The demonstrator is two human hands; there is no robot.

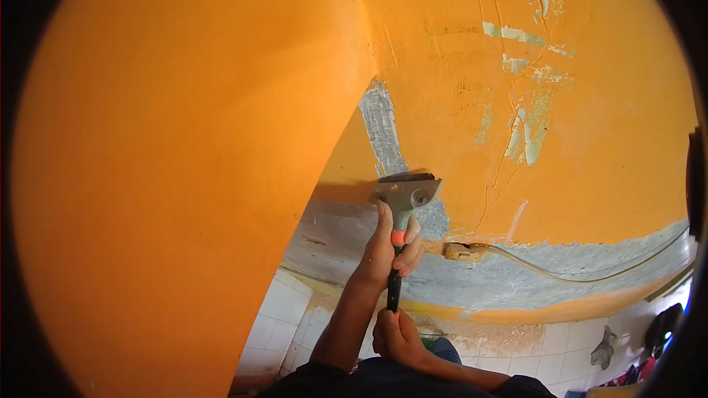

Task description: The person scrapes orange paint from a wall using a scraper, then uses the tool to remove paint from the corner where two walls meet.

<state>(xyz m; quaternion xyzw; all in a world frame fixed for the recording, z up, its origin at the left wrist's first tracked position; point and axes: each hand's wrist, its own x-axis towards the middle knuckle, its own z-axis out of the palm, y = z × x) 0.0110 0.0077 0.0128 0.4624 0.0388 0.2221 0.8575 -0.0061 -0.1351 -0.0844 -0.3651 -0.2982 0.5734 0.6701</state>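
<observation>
Both my hands grip a long-handled wall scraper with a wide grey head [404, 197] and a black and red handle. My left hand [379, 252] wraps the upper handle just below the head, its thumb along the left side. Lower down, my right hand [399, 337] is closed round the handle's end. The blade edge faces up, at or close to the orange wall [442, 118]; exact contact cannot be told. Above the blade runs a grey strip [383, 129] where paint is gone, and another grey patch [435, 217] shows beside the head.
An orange wall face [184, 162] juts out close on the left. To the right, a yellowed socket box [463, 252] with a cable [560, 278] sits on the wall. Cracked, peeling paint [527, 133] marks the upper right. White tiles [571, 335] and a grey rag-like item [603, 348] are below.
</observation>
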